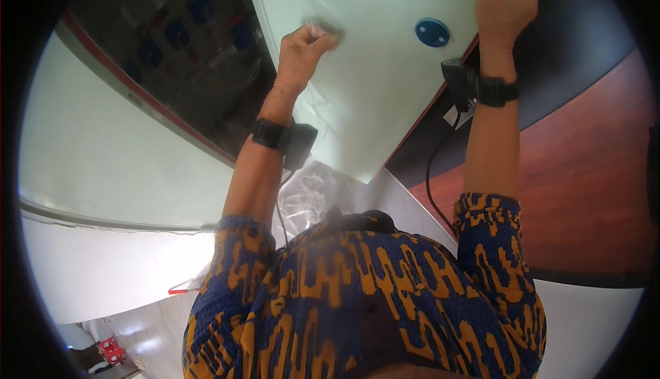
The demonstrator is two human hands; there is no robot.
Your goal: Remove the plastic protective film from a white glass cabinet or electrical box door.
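A pale green-white panel (381,105) with a dark red edge stretches before me, its lower corner pointing towards my body. My left hand (304,56) is over its left part, fingers pinched on clear plastic film (317,108); the fingertips are blurred. The film trails down along the panel's left side and bunches near my chest. At the panel's right edge, my right hand (502,15) grips the rim, its fingertips partly cut off by the top of the view. A round blue disc (432,32) with two screw-like spots sits on the panel between my hands.
On the left, a dark opening (206,74) shows several blue and reddish parts, bordered by a pale curved panel (129,157). A red-brown wood-grain surface (582,183) lies right. Black devices with cables (301,144) are strapped at both wrists. A red object (111,350) is on the floor, lower left.
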